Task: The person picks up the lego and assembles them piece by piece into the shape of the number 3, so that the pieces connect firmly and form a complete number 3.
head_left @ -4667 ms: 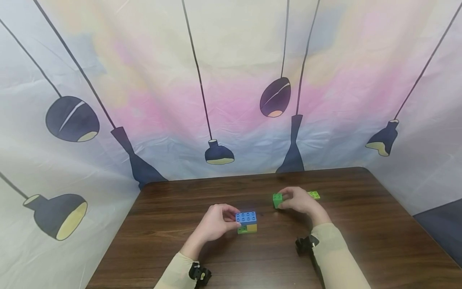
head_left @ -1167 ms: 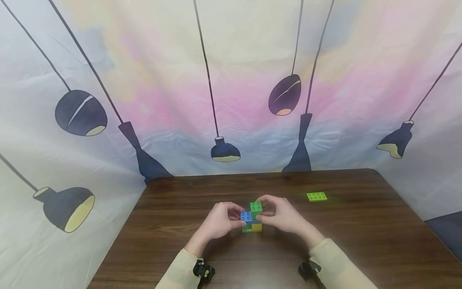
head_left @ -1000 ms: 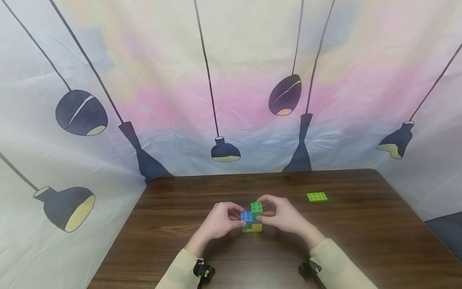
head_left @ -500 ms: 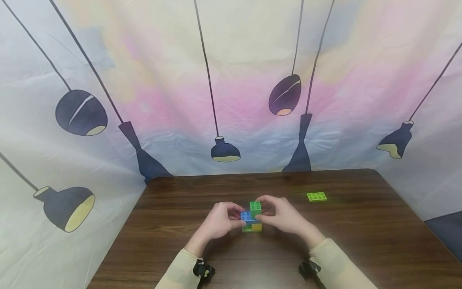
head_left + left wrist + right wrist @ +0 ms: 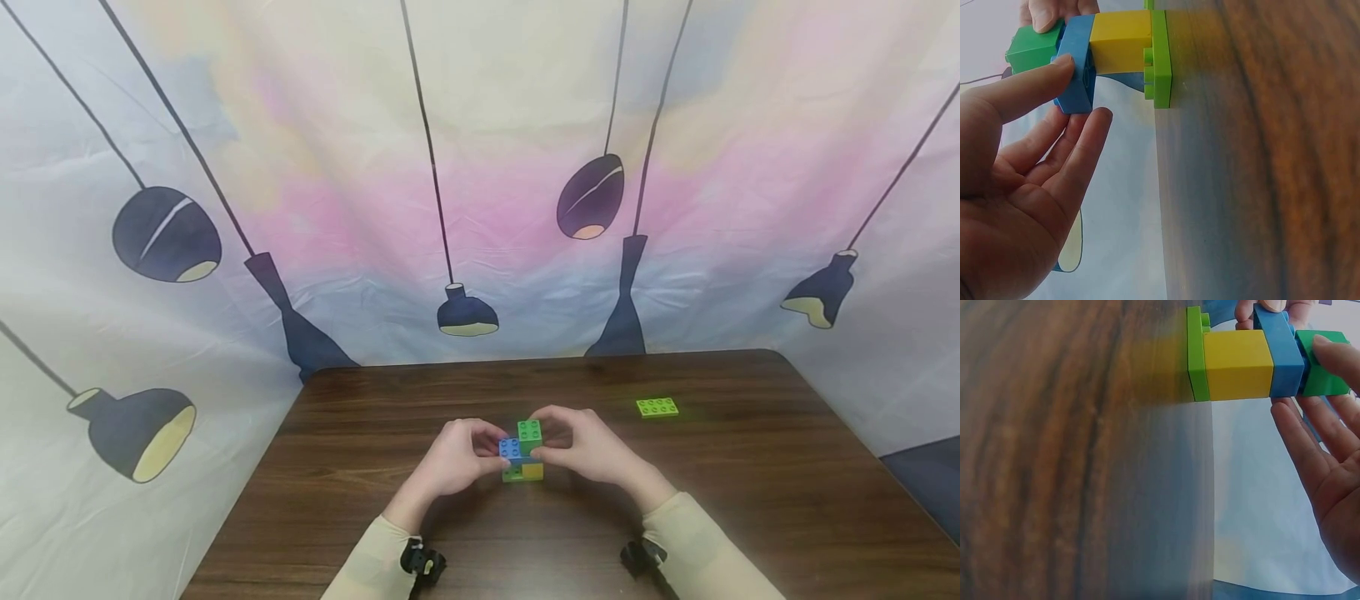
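A small stack of toy building bricks stands on the table in front of me. Its base is a lime plate (image 5: 1162,59), with a yellow brick (image 5: 1238,364) on the plate's right part. Across the top lies a blue brick (image 5: 509,449), its left part jutting out over the plate. My left hand (image 5: 448,458) pinches the left end of this blue brick between thumb and fingers. On its right half sits a green brick (image 5: 529,433), held by my right hand (image 5: 581,446). Between green and blue, a narrow gap with studs shows in the right wrist view (image 5: 1302,369).
Another lime plate (image 5: 657,407) lies studs up on the brown wooden table (image 5: 360,433), behind and to the right of the stack. A cloth printed with lamps (image 5: 468,310) hangs beyond the table's far edge.
Since the earliest frame my right hand has brought the green brick leftward onto the blue one. Over the last second the green brick shifts only slightly; the left hand keeps its hold.
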Demonstrator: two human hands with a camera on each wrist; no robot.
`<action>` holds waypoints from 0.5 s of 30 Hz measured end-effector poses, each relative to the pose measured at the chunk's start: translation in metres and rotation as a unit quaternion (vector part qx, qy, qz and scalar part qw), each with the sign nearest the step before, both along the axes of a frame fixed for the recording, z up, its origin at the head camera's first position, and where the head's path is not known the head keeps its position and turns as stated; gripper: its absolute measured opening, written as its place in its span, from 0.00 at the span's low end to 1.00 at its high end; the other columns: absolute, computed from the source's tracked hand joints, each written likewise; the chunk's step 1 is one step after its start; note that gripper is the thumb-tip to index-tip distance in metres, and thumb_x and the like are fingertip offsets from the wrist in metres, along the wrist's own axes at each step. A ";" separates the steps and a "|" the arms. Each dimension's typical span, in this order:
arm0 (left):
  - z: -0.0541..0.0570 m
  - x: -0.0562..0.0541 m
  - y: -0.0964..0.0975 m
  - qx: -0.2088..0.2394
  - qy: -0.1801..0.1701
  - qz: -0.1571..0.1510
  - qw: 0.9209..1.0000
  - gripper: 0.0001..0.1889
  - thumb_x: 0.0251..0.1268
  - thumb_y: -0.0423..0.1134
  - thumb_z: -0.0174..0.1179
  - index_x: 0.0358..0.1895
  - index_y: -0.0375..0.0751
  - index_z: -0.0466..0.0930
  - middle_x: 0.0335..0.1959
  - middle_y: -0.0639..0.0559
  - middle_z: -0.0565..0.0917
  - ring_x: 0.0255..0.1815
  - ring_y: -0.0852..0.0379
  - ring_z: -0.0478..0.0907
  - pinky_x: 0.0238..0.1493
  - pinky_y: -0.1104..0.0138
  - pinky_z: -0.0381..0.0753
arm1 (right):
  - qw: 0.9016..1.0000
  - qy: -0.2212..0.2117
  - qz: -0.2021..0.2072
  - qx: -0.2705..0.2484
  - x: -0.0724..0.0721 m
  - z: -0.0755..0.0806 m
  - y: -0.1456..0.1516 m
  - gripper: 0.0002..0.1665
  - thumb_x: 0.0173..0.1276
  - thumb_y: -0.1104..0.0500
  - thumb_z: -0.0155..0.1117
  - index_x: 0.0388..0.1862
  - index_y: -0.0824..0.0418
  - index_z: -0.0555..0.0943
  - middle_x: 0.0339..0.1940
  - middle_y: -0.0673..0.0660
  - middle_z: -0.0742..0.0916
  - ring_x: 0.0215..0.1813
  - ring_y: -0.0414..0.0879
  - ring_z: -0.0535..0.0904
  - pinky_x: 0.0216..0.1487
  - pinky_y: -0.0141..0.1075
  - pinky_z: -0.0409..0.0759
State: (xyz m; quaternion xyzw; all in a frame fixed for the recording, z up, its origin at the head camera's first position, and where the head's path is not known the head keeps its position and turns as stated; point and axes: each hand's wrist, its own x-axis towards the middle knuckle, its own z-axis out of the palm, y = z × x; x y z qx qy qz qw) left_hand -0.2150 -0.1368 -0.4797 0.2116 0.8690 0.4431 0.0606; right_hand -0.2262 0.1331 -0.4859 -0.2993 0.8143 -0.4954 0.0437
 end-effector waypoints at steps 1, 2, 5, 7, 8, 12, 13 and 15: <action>0.000 0.000 0.000 0.000 0.000 0.000 1.000 0.15 0.64 0.36 0.78 0.52 0.42 0.89 0.41 0.55 0.87 0.42 0.58 0.86 0.46 0.62 0.88 | 1.000 -0.003 0.000 0.000 0.000 0.000 0.000 0.22 0.70 0.54 0.79 0.60 0.51 0.83 0.49 0.42 0.91 0.54 0.42 0.88 0.55 0.39 0.86; 0.000 0.000 0.000 0.000 0.001 0.000 1.000 0.15 0.64 0.36 0.78 0.52 0.42 0.89 0.41 0.55 0.87 0.42 0.57 0.86 0.46 0.61 0.88 | 1.000 -0.002 0.001 0.000 0.000 0.001 0.000 0.22 0.70 0.55 0.79 0.60 0.50 0.83 0.49 0.42 0.91 0.54 0.42 0.88 0.55 0.39 0.86; 0.001 0.000 0.000 0.000 -0.001 0.002 1.000 0.15 0.64 0.36 0.78 0.52 0.42 0.89 0.41 0.55 0.88 0.42 0.57 0.86 0.47 0.61 0.88 | 1.000 -0.001 0.003 0.000 0.000 0.001 0.000 0.22 0.70 0.55 0.79 0.60 0.50 0.83 0.49 0.42 0.91 0.55 0.42 0.88 0.56 0.39 0.86; 0.001 0.001 0.000 0.000 -0.002 0.002 1.000 0.15 0.64 0.36 0.78 0.52 0.42 0.89 0.42 0.55 0.88 0.42 0.57 0.86 0.47 0.60 0.88 | 1.000 -0.001 0.001 0.001 0.000 0.001 0.001 0.22 0.70 0.55 0.80 0.60 0.50 0.83 0.49 0.42 0.91 0.55 0.42 0.88 0.56 0.40 0.86; 0.001 0.001 0.000 0.000 -0.003 0.002 1.000 0.15 0.64 0.36 0.78 0.52 0.42 0.89 0.42 0.55 0.88 0.42 0.57 0.86 0.47 0.60 0.89 | 1.000 -0.002 0.000 0.001 0.000 0.001 0.000 0.22 0.70 0.55 0.80 0.59 0.50 0.83 0.49 0.42 0.91 0.55 0.42 0.88 0.56 0.40 0.86; 0.002 0.001 0.000 -0.002 -0.004 0.005 1.000 0.15 0.63 0.36 0.79 0.52 0.42 0.89 0.42 0.55 0.88 0.43 0.57 0.86 0.47 0.59 0.89 | 1.000 -0.012 -0.004 -0.003 -0.001 -0.001 0.001 0.21 0.69 0.55 0.80 0.58 0.49 0.84 0.49 0.42 0.91 0.55 0.42 0.88 0.56 0.40 0.86; 0.002 0.001 0.000 -0.002 -0.005 0.005 1.000 0.15 0.63 0.36 0.79 0.52 0.42 0.89 0.42 0.55 0.88 0.43 0.57 0.86 0.47 0.60 0.89 | 1.000 -0.015 -0.005 -0.005 -0.001 -0.001 0.001 0.21 0.69 0.55 0.80 0.58 0.49 0.84 0.49 0.43 0.91 0.55 0.42 0.88 0.56 0.40 0.86; 0.002 0.001 0.000 -0.002 -0.005 0.005 1.000 0.15 0.63 0.36 0.79 0.52 0.42 0.89 0.42 0.55 0.87 0.42 0.57 0.86 0.47 0.60 0.88 | 1.000 -0.018 -0.006 -0.006 -0.001 -0.002 0.001 0.21 0.69 0.54 0.81 0.58 0.49 0.84 0.49 0.43 0.91 0.55 0.43 0.88 0.56 0.40 0.86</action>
